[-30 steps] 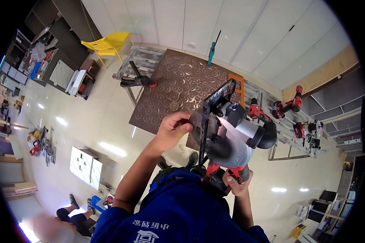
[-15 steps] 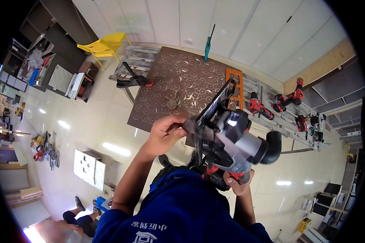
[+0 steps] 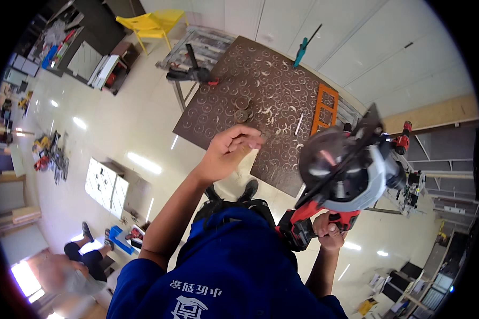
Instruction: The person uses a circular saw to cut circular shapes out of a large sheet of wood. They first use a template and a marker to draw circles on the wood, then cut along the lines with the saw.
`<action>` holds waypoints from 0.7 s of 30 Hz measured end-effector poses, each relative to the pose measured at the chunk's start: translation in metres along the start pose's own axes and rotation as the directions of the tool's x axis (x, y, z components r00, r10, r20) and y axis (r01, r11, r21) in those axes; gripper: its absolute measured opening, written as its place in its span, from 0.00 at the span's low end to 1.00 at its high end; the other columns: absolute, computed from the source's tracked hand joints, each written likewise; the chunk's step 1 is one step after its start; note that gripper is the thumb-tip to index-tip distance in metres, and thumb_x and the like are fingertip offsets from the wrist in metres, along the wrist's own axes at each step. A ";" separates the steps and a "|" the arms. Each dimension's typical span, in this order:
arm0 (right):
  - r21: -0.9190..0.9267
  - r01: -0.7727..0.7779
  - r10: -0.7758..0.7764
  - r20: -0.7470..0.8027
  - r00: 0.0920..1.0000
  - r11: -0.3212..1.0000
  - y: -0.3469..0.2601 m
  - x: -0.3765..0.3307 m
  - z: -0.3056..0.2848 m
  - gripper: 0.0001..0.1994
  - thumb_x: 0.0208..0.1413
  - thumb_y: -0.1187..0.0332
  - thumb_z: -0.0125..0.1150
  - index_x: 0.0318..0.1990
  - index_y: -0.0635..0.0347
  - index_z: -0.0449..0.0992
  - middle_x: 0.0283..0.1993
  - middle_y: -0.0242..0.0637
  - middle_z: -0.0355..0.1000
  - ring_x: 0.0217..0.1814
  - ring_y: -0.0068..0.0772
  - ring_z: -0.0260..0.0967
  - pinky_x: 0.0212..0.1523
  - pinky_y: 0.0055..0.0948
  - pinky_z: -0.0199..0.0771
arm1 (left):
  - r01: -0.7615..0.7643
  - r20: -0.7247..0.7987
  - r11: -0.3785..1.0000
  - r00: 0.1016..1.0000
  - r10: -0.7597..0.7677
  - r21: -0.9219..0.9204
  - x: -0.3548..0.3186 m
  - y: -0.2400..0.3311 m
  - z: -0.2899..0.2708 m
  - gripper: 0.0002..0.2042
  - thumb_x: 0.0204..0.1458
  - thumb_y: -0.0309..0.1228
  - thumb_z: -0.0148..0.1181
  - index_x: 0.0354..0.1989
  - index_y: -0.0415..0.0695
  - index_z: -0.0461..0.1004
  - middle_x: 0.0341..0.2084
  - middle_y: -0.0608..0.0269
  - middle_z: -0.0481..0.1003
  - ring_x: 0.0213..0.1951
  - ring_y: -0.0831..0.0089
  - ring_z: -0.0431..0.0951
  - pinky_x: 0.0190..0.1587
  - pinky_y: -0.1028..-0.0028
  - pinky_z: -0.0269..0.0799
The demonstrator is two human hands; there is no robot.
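A cordless circular saw (image 3: 335, 175), red, black and grey, is raised at the right with its blade side turned to my view. My right hand (image 3: 330, 231) is closed round its rear handle, above the black battery. Apart from the saw, my left hand (image 3: 231, 151) hovers over the near edge of a brown board (image 3: 218, 106), its fingers loosely bent and nothing in them. Ring-shaped cuts cover the board, and a notch opens in its near edge. Round wooden discs (image 3: 243, 112) and pale shavings lie on it.
A black clamp (image 3: 197, 74) grips the board's left edge; a teal tool (image 3: 301, 52) stands at its far edge. An orange template (image 3: 324, 109) lies on the right. Behind the bench stands a yellow chair (image 3: 151, 22). Another person (image 3: 80, 271) sits at the lower left.
My left hand has come off the saw. My right hand has swung the saw to the right and turned it, so its blade side faces me. The view has shifted too.
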State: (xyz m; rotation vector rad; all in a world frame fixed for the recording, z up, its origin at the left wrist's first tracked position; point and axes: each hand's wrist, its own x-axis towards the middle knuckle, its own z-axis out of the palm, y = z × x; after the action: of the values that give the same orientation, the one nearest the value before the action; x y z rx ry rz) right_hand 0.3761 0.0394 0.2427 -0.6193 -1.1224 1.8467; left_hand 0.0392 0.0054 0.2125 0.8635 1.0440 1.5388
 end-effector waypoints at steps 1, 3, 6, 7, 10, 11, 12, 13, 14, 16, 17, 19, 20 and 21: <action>0.034 0.020 -0.024 0.103 0.994 0.999 0.006 -0.001 -0.015 0.21 0.60 0.65 0.58 0.56 0.66 0.64 0.19 0.29 0.58 0.17 0.22 0.55 0.19 0.26 0.57 | 0.042 -0.031 0.999 0.999 -0.041 0.030 -0.007 -0.014 -0.013 0.10 0.64 0.28 0.52 0.51 0.40 0.71 0.42 0.61 0.77 0.45 0.75 0.77 0.48 0.75 0.71; 0.111 0.003 -0.008 0.042 0.999 0.994 0.007 0.002 -0.013 0.19 0.61 0.65 0.56 0.56 0.63 0.65 0.20 0.28 0.57 0.17 0.22 0.54 0.20 0.25 0.57 | 0.145 -0.131 0.985 0.982 -0.132 0.092 -0.033 -0.039 -0.039 0.09 0.62 0.25 0.53 0.49 0.37 0.71 0.40 0.60 0.78 0.44 0.76 0.77 0.48 0.75 0.72; 0.149 -0.004 0.005 -0.011 1.000 0.989 0.009 0.010 -0.016 0.17 0.63 0.66 0.53 0.57 0.59 0.66 0.21 0.27 0.56 0.18 0.21 0.53 0.21 0.25 0.56 | 0.359 -0.273 0.920 0.911 -0.309 0.157 -0.087 -0.090 -0.084 0.10 0.60 0.25 0.54 0.47 0.34 0.72 0.37 0.58 0.78 0.40 0.74 0.78 0.45 0.74 0.74; 0.152 0.000 0.009 -0.056 0.998 0.988 0.010 0.010 -0.017 0.17 0.63 0.66 0.53 0.57 0.59 0.66 0.21 0.27 0.56 0.18 0.21 0.53 0.21 0.24 0.56 | 0.428 -0.316 0.892 0.875 -0.368 0.147 -0.106 -0.102 -0.092 0.10 0.60 0.26 0.54 0.47 0.33 0.72 0.36 0.57 0.78 0.39 0.74 0.78 0.45 0.74 0.74; 0.072 -0.011 0.026 -0.218 0.976 0.997 0.012 0.010 -0.006 0.16 0.62 0.67 0.54 0.56 0.60 0.67 0.21 0.26 0.55 0.17 0.19 0.52 0.20 0.24 0.56 | 0.553 -0.375 0.811 0.805 -0.460 0.190 -0.176 -0.140 -0.126 0.13 0.60 0.29 0.52 0.50 0.37 0.71 0.37 0.59 0.79 0.40 0.73 0.79 0.40 0.74 0.73; 0.003 -0.027 0.026 -0.286 0.958 1.000 0.013 0.011 0.000 0.16 0.61 0.68 0.54 0.55 0.60 0.67 0.21 0.26 0.55 0.17 0.19 0.52 0.19 0.24 0.57 | 0.569 -0.407 0.802 0.786 -0.466 0.182 -0.195 -0.149 -0.133 0.13 0.60 0.29 0.53 0.50 0.36 0.71 0.37 0.57 0.79 0.39 0.72 0.79 0.40 0.73 0.74; -0.071 -0.039 0.011 -0.358 0.934 0.997 0.012 0.013 0.006 0.15 0.61 0.69 0.54 0.55 0.60 0.68 0.21 0.26 0.55 0.16 0.19 0.52 0.19 0.24 0.57 | 0.583 -0.396 0.774 0.790 -0.468 0.248 -0.206 -0.152 -0.137 0.13 0.60 0.29 0.53 0.50 0.35 0.71 0.37 0.55 0.79 0.37 0.71 0.80 0.38 0.72 0.75; -0.171 -0.069 -0.011 -0.429 0.903 0.983 0.014 0.017 0.018 0.15 0.58 0.74 0.54 0.53 0.62 0.69 0.20 0.27 0.55 0.16 0.20 0.53 0.18 0.24 0.57 | 0.581 -0.397 0.777 0.790 -0.467 0.242 -0.215 -0.156 -0.140 0.13 0.59 0.28 0.53 0.49 0.34 0.71 0.37 0.54 0.79 0.38 0.70 0.80 0.39 0.71 0.76; -0.223 -0.097 -0.024 -0.485 0.874 0.970 0.020 0.021 0.025 0.15 0.57 0.77 0.53 0.52 0.65 0.70 0.19 0.29 0.58 0.16 0.20 0.54 0.18 0.25 0.59 | 0.578 -0.396 0.780 0.792 -0.466 0.240 -0.220 -0.155 -0.144 0.13 0.59 0.28 0.54 0.48 0.33 0.71 0.37 0.53 0.79 0.38 0.69 0.80 0.40 0.71 0.76; -0.385 -0.190 -0.050 -0.533 0.845 0.903 0.029 0.027 0.038 0.14 0.57 0.78 0.54 0.51 0.67 0.71 0.20 0.30 0.61 0.17 0.21 0.57 0.19 0.25 0.61 | 0.524 -0.380 0.756 0.841 -0.386 0.392 -0.220 -0.152 -0.144 0.12 0.58 0.25 0.55 0.48 0.32 0.72 0.37 0.52 0.79 0.40 0.68 0.81 0.43 0.70 0.77; -0.414 -0.213 -0.057 -0.552 0.832 0.885 0.034 0.028 0.043 0.12 0.57 0.79 0.55 0.48 0.68 0.74 0.20 0.30 0.63 0.17 0.21 0.58 0.18 0.24 0.62 | 0.482 -0.331 0.780 0.869 -0.368 0.398 -0.205 -0.132 -0.134 0.12 0.57 0.24 0.56 0.48 0.32 0.72 0.38 0.51 0.79 0.41 0.67 0.81 0.46 0.70 0.77; -0.381 -0.248 -0.030 -0.592 0.805 0.891 0.048 0.033 0.054 0.11 0.57 0.78 0.56 0.47 0.68 0.74 0.20 0.30 0.63 0.16 0.20 0.58 0.18 0.23 0.61 | 0.406 -0.248 0.832 0.910 -0.331 0.377 -0.183 -0.108 -0.120 0.12 0.58 0.25 0.56 0.48 0.34 0.72 0.37 0.53 0.79 0.40 0.69 0.81 0.44 0.71 0.77; -0.368 -0.266 -0.018 -0.614 0.789 0.891 0.056 0.034 0.058 0.10 0.57 0.78 0.57 0.47 0.67 0.75 0.19 0.29 0.63 0.16 0.20 0.59 0.18 0.23 0.61 | 0.350 -0.202 0.871 0.934 -0.295 0.345 -0.171 -0.100 -0.111 0.11 0.58 0.27 0.58 0.48 0.36 0.73 0.36 0.55 0.80 0.39 0.70 0.81 0.42 0.71 0.77; -0.413 -0.268 -0.034 -0.593 0.804 0.870 0.066 0.034 0.059 0.09 0.58 0.77 0.57 0.45 0.67 0.75 0.19 0.29 0.64 0.16 0.19 0.59 0.17 0.21 0.61 | 0.324 -0.131 0.883 0.946 -0.296 0.341 -0.160 -0.090 -0.104 0.11 0.58 0.27 0.57 0.48 0.37 0.73 0.36 0.55 0.80 0.38 0.70 0.81 0.41 0.71 0.77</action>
State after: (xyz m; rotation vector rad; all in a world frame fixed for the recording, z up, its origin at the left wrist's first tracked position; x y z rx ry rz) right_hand 0.2867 0.0275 0.2129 -1.4747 -1.1190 1.2997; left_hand 0.0087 -0.1630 0.0896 0.8375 1.4736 1.1327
